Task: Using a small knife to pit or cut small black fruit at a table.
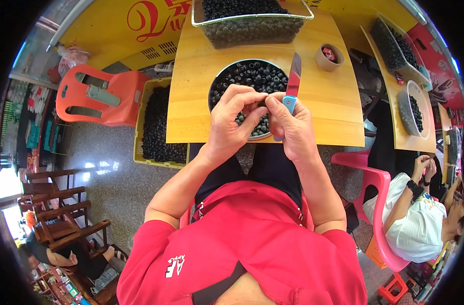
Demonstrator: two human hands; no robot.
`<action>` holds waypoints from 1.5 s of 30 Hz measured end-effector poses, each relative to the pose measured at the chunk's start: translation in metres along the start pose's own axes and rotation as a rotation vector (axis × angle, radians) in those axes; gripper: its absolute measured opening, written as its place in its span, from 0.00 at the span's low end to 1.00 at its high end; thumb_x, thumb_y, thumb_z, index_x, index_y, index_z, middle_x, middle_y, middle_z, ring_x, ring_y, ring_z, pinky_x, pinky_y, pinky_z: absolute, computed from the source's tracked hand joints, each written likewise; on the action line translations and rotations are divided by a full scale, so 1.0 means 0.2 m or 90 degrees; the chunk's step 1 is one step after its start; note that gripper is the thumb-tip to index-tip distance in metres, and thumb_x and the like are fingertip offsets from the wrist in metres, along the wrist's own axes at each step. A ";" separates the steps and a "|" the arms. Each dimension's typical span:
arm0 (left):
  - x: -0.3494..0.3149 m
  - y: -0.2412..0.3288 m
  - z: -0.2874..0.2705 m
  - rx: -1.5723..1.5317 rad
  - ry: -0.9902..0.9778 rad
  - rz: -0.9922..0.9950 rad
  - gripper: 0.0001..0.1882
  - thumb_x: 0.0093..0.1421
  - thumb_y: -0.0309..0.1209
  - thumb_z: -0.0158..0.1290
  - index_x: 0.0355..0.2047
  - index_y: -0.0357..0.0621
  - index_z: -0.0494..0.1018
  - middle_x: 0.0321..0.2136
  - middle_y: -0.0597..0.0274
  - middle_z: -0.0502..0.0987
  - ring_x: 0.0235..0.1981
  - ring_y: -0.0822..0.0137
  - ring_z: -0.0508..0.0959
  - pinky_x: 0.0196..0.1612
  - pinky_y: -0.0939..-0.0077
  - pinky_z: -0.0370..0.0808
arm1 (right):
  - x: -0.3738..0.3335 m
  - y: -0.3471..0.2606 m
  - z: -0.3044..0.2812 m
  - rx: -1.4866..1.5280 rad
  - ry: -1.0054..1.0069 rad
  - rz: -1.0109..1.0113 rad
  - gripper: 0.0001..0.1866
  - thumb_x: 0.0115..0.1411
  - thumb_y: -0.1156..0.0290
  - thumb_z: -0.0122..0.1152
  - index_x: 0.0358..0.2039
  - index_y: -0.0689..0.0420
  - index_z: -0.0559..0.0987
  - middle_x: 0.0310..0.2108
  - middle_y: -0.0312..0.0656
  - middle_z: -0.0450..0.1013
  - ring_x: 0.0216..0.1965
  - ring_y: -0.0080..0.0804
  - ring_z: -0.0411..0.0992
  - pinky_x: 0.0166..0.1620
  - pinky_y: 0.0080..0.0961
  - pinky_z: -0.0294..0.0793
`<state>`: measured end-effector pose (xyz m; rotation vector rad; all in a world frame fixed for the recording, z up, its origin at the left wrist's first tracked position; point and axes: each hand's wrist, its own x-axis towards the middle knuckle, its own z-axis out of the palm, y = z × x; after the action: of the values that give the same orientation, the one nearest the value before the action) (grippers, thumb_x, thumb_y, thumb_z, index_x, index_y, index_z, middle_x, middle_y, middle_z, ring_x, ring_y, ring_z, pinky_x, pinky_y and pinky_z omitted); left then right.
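My right hand (295, 124) is closed round a knife (291, 86) with a light blue handle, its blade pointing up and away from me. My left hand (232, 119) pinches a small dark round fruit (262, 103), largely hidden by the fingers. The thumb and fingertips of both hands meet at it. Beneath them stands a round metal bowl (210, 95) with many small dark round fruits (250, 75) in it, near the front edge of the wooden table (328, 114).
A clear tub (252, 18) of dark fruits stands at the table's back, with a small cup (329, 57) holding red wrappers to its right. On the floor at left are a yellow crate (161, 122) of fruits and an orange chair (105, 94). Another person (415, 218) sits at right.
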<state>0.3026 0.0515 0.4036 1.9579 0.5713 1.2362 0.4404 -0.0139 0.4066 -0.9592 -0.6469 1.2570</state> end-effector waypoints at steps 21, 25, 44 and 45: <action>-0.07 -0.08 -0.02 -0.412 0.024 -0.288 0.08 0.62 0.26 0.54 0.41 0.38 0.72 0.33 0.67 0.75 0.31 0.79 0.74 0.37 0.85 0.73 | 0.00 -0.02 -0.06 -0.567 -0.007 -0.388 0.08 0.61 0.72 0.60 0.36 0.63 0.76 0.24 0.38 0.72 0.23 0.28 0.70 0.25 0.24 0.67; -0.06 -0.07 -0.02 -0.399 0.008 -0.265 0.08 0.63 0.26 0.53 0.41 0.37 0.71 0.32 0.67 0.74 0.31 0.79 0.73 0.36 0.85 0.72 | -0.02 -0.05 -0.06 -0.723 -0.019 -0.432 0.07 0.56 0.75 0.62 0.36 0.60 0.77 0.26 0.45 0.72 0.25 0.39 0.72 0.27 0.29 0.69; -0.06 0.02 -0.04 -0.441 -0.039 -0.118 0.06 0.64 0.26 0.50 0.37 0.35 0.71 0.33 0.59 0.71 0.28 0.71 0.72 0.34 0.80 0.71 | 0.01 -0.02 -0.12 -0.917 0.013 -0.380 0.07 0.57 0.75 0.59 0.37 0.59 0.77 0.28 0.44 0.73 0.26 0.43 0.73 0.28 0.32 0.71; -0.06 0.02 -0.03 -0.443 -0.042 -0.117 0.06 0.64 0.26 0.50 0.37 0.35 0.71 0.33 0.59 0.71 0.28 0.71 0.72 0.34 0.80 0.71 | 0.02 -0.01 -0.14 -0.872 0.034 -0.399 0.07 0.59 0.73 0.58 0.37 0.60 0.77 0.27 0.44 0.73 0.26 0.39 0.73 0.28 0.29 0.71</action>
<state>0.2915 0.0427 0.4025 1.3222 0.2277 1.0614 0.4654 -0.0167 0.3948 -1.6569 -1.6795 0.0768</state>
